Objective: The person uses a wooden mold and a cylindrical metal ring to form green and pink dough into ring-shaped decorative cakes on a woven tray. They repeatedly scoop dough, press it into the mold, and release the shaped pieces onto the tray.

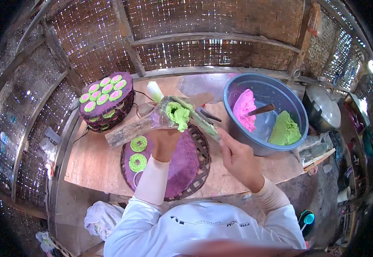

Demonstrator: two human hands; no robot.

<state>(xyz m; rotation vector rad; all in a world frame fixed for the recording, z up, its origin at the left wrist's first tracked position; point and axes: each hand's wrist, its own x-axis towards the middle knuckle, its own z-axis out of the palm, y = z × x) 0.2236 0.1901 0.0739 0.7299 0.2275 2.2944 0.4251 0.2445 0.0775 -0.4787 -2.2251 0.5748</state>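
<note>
My left hand point(166, 139) is wrapped around a wooden dough press point(128, 130) with a long arm, raised over the table. Bright green dough point(180, 115) sits heaped at the press's round opening. In my right hand point(240, 158) is a narrow flat spatula point(206, 125), smeared green, its far end beside the dough. Below the press lies a round woven tray point(203, 150) covered by a purple sheet point(175, 171). Two green dough rings, an upper ring point(139, 144) and a lower ring point(137, 162), rest on the sheet's left side. The press and my left arm hide part of the tray.
At right, a large blue-grey basin point(263, 147) holds pink dough point(244, 107), green dough point(285, 130) and a wooden paddle point(261, 110). Stacked trays point(107, 100) of pink-and-green rings stand at left. A white cylinder point(154, 91) is behind the press; a lidded pot point(323, 109) is far right.
</note>
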